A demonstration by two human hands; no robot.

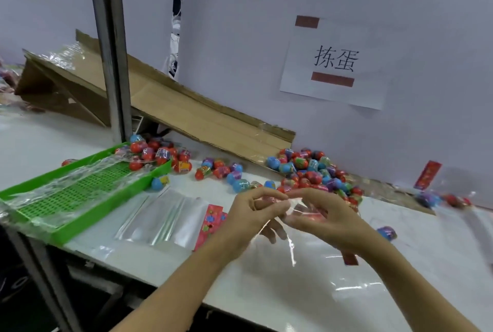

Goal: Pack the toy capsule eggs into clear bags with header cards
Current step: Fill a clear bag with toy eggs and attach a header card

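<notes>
Your left hand (253, 207) and right hand (317, 211) meet above the middle of the white table (306, 294), and both pinch the top of one clear bag (286, 230) between thumb and fingertips. The bag hangs down from your grip toward the near edge. You seem to be parting its mouth so eggs can drop in, which would explain the fingers working opposite sides of the film. Something red shows through the film at your right palm — possibly a header card, though it is too blurred to say.

The loose capsule eggs (317, 171) lie heaped toward the far edge, against the foot of the slanted cardboard sheet (202, 115), just beyond your hands and so within easy reach. A smaller cluster of eggs (157, 154) sits at the far end of the green tray (88, 187), which lies at the left edge with clear film draped over it.

Your supplies are lined up left of your hands: a stack of flat clear bags (162, 218), and beside it the red header cards (210, 221). One stray blue egg (386, 232) rests right of your right wrist.
</notes>
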